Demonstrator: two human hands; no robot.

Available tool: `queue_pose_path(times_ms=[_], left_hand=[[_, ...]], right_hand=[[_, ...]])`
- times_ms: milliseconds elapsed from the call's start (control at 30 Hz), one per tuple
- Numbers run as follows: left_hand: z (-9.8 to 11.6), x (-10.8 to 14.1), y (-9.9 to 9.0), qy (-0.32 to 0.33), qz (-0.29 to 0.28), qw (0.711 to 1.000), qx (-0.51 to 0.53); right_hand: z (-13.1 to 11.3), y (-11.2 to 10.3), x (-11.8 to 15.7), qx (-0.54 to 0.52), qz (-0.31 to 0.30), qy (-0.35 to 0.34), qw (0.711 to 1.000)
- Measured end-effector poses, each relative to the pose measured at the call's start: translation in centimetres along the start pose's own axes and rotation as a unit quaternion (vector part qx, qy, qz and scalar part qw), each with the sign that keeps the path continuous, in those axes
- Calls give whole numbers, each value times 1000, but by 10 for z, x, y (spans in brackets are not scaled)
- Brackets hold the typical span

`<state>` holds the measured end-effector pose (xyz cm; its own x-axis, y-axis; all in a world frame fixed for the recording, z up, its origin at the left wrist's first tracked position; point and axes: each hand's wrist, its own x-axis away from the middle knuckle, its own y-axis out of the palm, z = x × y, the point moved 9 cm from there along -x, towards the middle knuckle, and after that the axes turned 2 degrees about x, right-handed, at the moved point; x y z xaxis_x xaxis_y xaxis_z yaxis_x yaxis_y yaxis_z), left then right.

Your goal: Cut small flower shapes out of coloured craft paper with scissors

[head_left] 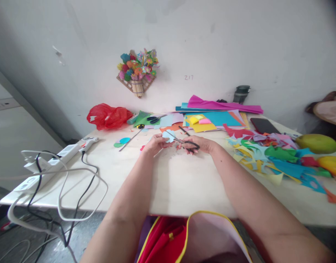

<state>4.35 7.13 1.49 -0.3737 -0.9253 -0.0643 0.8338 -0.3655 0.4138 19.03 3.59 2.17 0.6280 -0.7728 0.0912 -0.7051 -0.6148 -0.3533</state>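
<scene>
A small light blue paper piece (169,136) is pinched between the fingers of my left hand (156,144), above the middle of the table. My right hand (198,144) grips black-handled scissors (187,143), whose blades point left and reach the blue paper. Tiny paper scraps lie on the table beneath both hands. Beyond them are an orange paper and a black pen (184,130). Left of my left hand, blue and green paper circles (124,140) rest near a thin dark strip.
White power strips (51,164) with looping cables lie at the left. A red plastic bag (109,116), stacked coloured sheets (228,118) and a phone (264,126) line the back. Paper offcuts (283,153) and green-yellow fruit (317,143) spread over the right side.
</scene>
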Motion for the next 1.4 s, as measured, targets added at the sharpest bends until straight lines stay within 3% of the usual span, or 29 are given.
queue_pose_path(times_ms=[367,833,1400], left_hand=[[-2,-1,0,-9,-31,999,-14],[-6,2,-3,-56,-11,998,-39],[-4,-2,-7,-17,-5,1000,-20]], right_hand=[[1,1,0,2,4,12,1000],[0,-1,-1,-3,26,10,1000],[-4,-1,0,-2,37,-1,999]])
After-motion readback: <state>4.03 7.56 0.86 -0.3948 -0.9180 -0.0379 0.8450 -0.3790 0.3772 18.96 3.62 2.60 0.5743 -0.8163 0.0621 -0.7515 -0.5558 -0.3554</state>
